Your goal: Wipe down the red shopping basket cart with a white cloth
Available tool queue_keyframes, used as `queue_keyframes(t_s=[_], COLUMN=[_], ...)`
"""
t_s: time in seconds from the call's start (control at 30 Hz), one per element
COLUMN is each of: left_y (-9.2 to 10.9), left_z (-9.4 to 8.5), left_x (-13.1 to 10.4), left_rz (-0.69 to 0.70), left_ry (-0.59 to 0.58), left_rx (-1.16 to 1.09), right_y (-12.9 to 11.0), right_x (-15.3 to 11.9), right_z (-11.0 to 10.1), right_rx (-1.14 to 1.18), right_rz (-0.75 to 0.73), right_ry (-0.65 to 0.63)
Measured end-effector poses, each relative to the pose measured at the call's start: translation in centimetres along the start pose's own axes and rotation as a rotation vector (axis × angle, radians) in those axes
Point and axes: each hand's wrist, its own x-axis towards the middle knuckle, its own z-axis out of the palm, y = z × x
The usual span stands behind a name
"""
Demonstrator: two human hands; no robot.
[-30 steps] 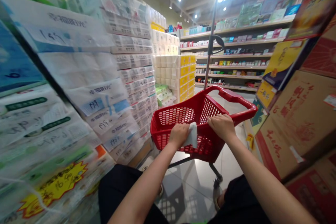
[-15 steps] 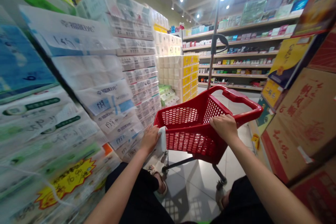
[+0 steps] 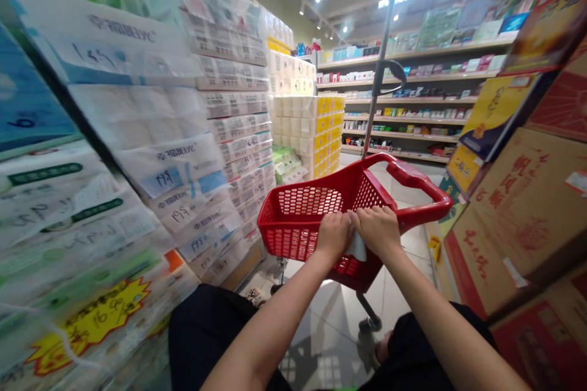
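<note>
A red plastic shopping cart [image 3: 293, 235] with honeycomb-holed sides stands side-on before me. My left hand [image 3: 334, 235] lies on its near rim, fingers curled over the edge. A small white cloth [image 3: 358, 247] hangs down the outside of the basket between my two hands, its upper end hidden under my left hand. Right beside it, my right hand [image 3: 378, 229] grips the same rim near the handle end, almost touching the left. The cart's handle [image 3: 424, 192] is at the right, with nobody's hand on it.
Stacked tissue packs [image 3: 178, 159] wall in the left side. Cardboard boxes [image 3: 527, 214] are piled close on the right. Shelves of small goods [image 3: 408, 98] stand at the back. A metal pole [image 3: 378, 73] rises behind the cart, above a tiled floor [image 3: 321, 311].
My left hand has slid right along the near rim with the white cloth, from the front corner to beside my right hand. The right hand stays on the rim.
</note>
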Motion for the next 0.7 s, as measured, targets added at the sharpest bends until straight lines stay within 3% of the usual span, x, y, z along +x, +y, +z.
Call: queue_keyframes(t_s=[0.1, 0.23, 0.47, 0.7], left_y=[1.2, 0.1, -3.0, -8.1], left_z=[0.3, -0.1, -1.9, -3.1], left_x=[0.5, 0.1, -1.6, -4.2], left_rz=[0.019, 0.089, 0.121, 0.083], left_ry=[-0.01, -0.042, -0.078, -0.119], left_rx=[-0.029, -0.061, -0.022, 0.099], right_y=[0.2, 0.7, 0.5, 0.5], right_x=[-0.1, -0.4, -0.8, -0.5], right_z=[-0.2, -0.2, -0.2, 0.0], right_rx=[-0.028, -0.04, 0.029, 0.043], right_rz=[0.029, 0.018, -0.017, -0.054], right_ry=[-0.017, -0.026, -0.011, 0.008])
